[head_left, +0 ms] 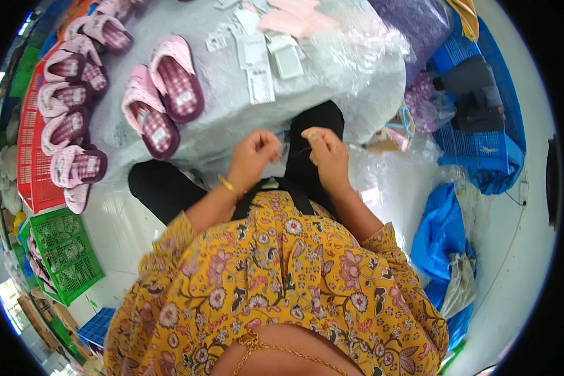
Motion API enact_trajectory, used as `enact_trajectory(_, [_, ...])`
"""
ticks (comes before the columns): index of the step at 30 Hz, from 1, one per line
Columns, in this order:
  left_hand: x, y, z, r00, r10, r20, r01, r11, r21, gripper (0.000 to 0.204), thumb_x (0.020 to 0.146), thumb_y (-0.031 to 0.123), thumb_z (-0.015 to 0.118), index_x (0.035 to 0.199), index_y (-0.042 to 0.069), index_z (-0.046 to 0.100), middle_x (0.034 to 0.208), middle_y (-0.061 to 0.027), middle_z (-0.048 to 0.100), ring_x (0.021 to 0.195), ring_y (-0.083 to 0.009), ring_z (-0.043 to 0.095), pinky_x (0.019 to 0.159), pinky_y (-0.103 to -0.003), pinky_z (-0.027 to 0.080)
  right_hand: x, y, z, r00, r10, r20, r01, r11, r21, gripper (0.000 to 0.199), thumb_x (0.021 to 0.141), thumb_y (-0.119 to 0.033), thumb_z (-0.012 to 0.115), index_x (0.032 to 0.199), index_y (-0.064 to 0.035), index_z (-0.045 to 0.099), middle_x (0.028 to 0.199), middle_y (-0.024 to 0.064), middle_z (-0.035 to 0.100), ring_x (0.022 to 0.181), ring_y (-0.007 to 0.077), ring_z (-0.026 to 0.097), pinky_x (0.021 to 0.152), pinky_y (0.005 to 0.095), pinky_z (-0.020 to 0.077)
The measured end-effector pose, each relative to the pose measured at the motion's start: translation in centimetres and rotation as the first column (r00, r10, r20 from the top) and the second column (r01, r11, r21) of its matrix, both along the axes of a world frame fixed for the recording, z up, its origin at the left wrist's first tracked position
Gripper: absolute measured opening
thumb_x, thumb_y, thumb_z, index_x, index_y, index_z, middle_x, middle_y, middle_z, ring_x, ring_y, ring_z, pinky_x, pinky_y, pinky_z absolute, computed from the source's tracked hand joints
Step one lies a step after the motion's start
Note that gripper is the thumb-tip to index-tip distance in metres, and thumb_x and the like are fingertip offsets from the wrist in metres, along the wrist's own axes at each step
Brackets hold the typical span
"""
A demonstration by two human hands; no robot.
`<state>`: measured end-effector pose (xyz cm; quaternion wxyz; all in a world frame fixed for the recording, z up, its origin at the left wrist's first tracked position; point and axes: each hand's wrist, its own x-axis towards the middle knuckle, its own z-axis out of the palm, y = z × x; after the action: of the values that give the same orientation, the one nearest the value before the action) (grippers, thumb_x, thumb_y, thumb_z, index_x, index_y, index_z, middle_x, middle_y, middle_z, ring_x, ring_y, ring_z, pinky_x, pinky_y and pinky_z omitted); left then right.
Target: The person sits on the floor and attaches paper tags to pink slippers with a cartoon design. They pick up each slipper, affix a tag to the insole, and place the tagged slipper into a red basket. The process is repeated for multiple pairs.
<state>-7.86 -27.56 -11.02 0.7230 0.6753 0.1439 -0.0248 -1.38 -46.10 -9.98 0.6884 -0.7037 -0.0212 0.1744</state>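
Note:
My left hand [255, 155] and my right hand [326, 156] are held a little apart above my lap, near the table's front edge. Both have curled fingers, with the thumbs pressed to them. Whatever they pinch, if anything, is too small to make out. Beyond the left hand, a pair of pink slippers [165, 88] with checked insoles and dark red edges lies on the plastic-covered table [225, 122]. White printed labels [255, 56] and a small stack of white cards [288, 61] rest farther back.
More pink slippers [69, 100] line the table's left side beside a red crate [30, 156]. A green basket [66, 250] stands below it. Pink sheets [294, 19] and clear plastic bags [363, 44] lie at the back. To the right are a blue crate [476, 150] and blue sacking [442, 232].

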Motion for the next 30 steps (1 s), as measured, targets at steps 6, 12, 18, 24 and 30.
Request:
enact_trajectory(6, [3.5,-2.0,-10.2,0.979,-0.040,-0.201,-0.022,0.955,-0.294,0.027,0.096,0.008,0.058,0.121,-0.002,0.059,0.115,-0.0110,0.064,0.106,-0.0204,0.063,0.091,-0.033,0.053,1.7,-3.0,-3.0,0.994,-0.112,-0.011,0.111,0.993,-0.030,0.019,0.097,-0.019,0.062,0.103,-0.0037,0.071,0.067,-0.0063,0.054,0.052,0.0015,0.040,0.047,0.0206,0.0320])
enact_trajectory(12, [0.4,2.3,-11.9,0.921,-0.043,-0.387,0.039,0.999,-0.018,0.021,0.094,0.011,0.060,0.111,0.001,0.066,0.102,-0.0062,0.068,0.093,-0.0147,0.065,0.079,-0.028,0.053,2.6,-3.9,-4.0,0.975,-0.218,-0.050,0.215,0.975,-0.060,0.017,0.097,-0.020,0.062,0.096,-0.0052,0.070,0.066,-0.0064,0.052,0.051,0.0015,0.041,0.046,0.0206,0.0320])
enact_trajectory(18, [-2.2,5.7,-18.8,0.834,0.040,-0.550,0.048,0.988,0.144,0.021,0.089,0.016,0.063,0.101,0.001,0.070,0.084,-0.0056,0.069,0.069,-0.0127,0.063,0.064,-0.027,0.051,4.3,-2.4,-3.7,0.789,-0.185,0.586,0.366,0.908,-0.205,0.014,0.095,-0.014,0.062,0.100,-0.0029,0.070,0.078,0.0028,0.065,0.064,0.0069,0.054,0.060,0.0232,0.0445])
enact_trajectory(24, [-3.7,6.2,-28.4,0.809,-0.113,-0.577,0.221,0.968,0.120,0.021,0.090,0.024,0.061,0.095,0.005,0.069,0.079,-0.0039,0.069,0.068,-0.0143,0.063,0.065,-0.030,0.051,4.4,-1.1,-0.2,0.863,0.199,0.465,0.057,0.875,-0.481,0.011,0.091,-0.010,0.064,0.097,-0.0027,0.070,0.082,0.0084,0.068,0.067,0.0213,0.063,0.063,0.0310,0.0494])
enact_trajectory(30, [-3.6,4.7,-25.4,0.722,-0.138,-0.678,0.236,0.970,0.054,0.018,0.092,0.020,0.061,0.098,0.004,0.066,0.083,-0.0028,0.065,0.073,-0.0112,0.060,0.066,-0.027,0.051,7.7,1.3,-11.4,0.690,0.702,-0.179,-0.574,0.379,-0.726,0.023,0.083,-0.026,0.067,0.095,-0.0063,0.070,0.090,0.0161,0.069,0.088,0.0353,0.067,0.079,0.0435,0.0523])
